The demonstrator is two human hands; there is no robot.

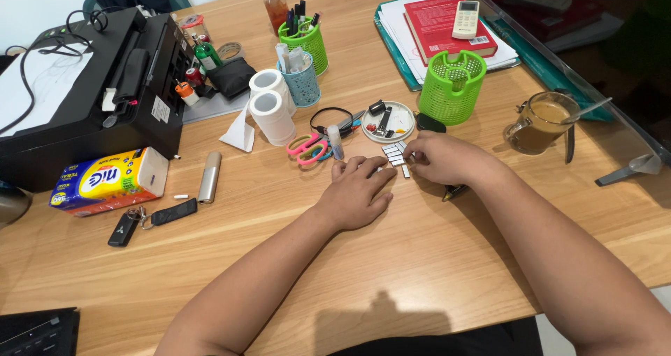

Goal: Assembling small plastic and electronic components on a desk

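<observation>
A cluster of small silver-grey metal blocks [394, 153] lies on the wooden surface [279, 258], roughly midway between its left and right edges and nearer the far edge than the near one; the blocks are short, rectangular and shiny, packed side by side in a rough row, with one block [405, 170] lying slightly apart toward the near edge; the left hand [356, 195] rests palm down just beside them, fingers spread flat and loose, its fingertips [358, 163] close to the cluster and gripping nothing; the right hand [440, 157] sits just right of the blocks, its grip curled closed with the fingertips pinched at the edge of the cluster, though whether a block is actually held between them cannot be told; just beyond the blocks stands a round white dish [397, 129] holding small dark bits; pink-handled scissors [307, 146] lie to the left of the dish; a green mesh basket [453, 87] stands behind the right hand; a glass mug of milky brown drink [542, 122] sits toward the right edge.
</observation>
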